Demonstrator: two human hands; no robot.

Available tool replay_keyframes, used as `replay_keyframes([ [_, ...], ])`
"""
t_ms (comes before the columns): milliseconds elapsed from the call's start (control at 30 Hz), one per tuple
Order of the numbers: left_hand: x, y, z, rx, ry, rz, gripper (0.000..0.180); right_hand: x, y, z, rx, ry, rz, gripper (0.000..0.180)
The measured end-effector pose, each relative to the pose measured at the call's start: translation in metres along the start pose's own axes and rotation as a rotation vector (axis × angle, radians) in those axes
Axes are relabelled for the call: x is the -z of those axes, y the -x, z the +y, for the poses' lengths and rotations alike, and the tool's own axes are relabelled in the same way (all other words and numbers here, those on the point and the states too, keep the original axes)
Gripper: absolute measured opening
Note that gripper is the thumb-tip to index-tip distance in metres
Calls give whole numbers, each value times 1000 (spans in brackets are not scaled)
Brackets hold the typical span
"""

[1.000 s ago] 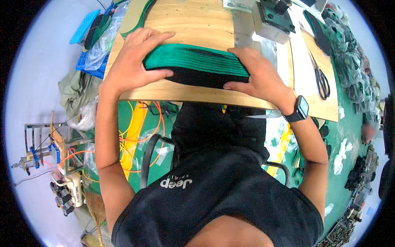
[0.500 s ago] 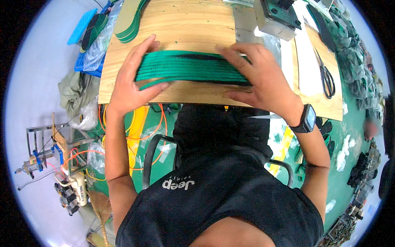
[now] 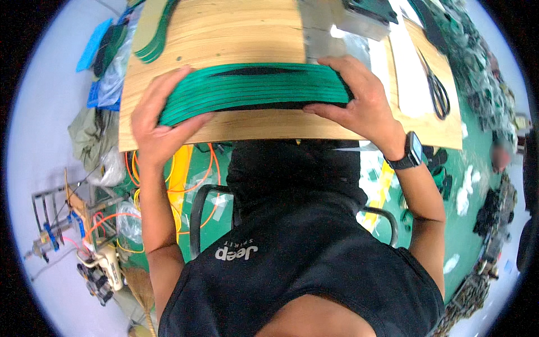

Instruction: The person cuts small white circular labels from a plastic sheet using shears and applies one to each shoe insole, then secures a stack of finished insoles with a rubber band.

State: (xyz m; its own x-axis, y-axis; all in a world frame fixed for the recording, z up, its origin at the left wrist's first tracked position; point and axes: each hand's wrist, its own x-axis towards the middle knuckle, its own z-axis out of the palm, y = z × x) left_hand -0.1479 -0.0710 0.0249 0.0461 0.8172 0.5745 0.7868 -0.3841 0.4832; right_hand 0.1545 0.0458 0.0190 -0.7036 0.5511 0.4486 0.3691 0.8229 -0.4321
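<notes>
A thick stack of green insoles (image 3: 255, 89), edges toward me and a dark layer along its lower side, is held level at the near part of the wooden table. My left hand (image 3: 157, 115) wraps its left end, thumb along the lower edge and fingers over the far side. At the right end my right hand (image 3: 365, 98), with a watch on the wrist, grips in the same way. The palms press the ends of the stack. Whether the stack touches the tabletop I cannot tell.
Another insole stack (image 3: 154, 33) with a beige top lies at the table's far left. Black scissors (image 3: 437, 92) rest on the right beside a white strip (image 3: 401, 73). A grey metal block (image 3: 365, 19) stands at the back. Orange hoses (image 3: 210, 168) lie on the floor at left.
My right hand has closed from loose, spread fingers onto the right end of the stack. My left hand has settled around the left end. The stack looks larger and its layers show more plainly.
</notes>
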Motion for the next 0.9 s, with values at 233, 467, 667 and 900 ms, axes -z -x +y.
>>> replay_keyframes([
  [233,-9,-1,-16,117,78,36,58,-9,17,17,-67,-293,4,74],
  [467,-15,-34,-2,361,287,-158,45,31,16,20,-527,-605,3,35],
  [667,-55,-22,-29,446,569,-64,44,26,39,39,-399,-194,192,38],
  [900,-63,-16,-34,418,870,-55,84,1,41,31,-378,-362,199,52],
])
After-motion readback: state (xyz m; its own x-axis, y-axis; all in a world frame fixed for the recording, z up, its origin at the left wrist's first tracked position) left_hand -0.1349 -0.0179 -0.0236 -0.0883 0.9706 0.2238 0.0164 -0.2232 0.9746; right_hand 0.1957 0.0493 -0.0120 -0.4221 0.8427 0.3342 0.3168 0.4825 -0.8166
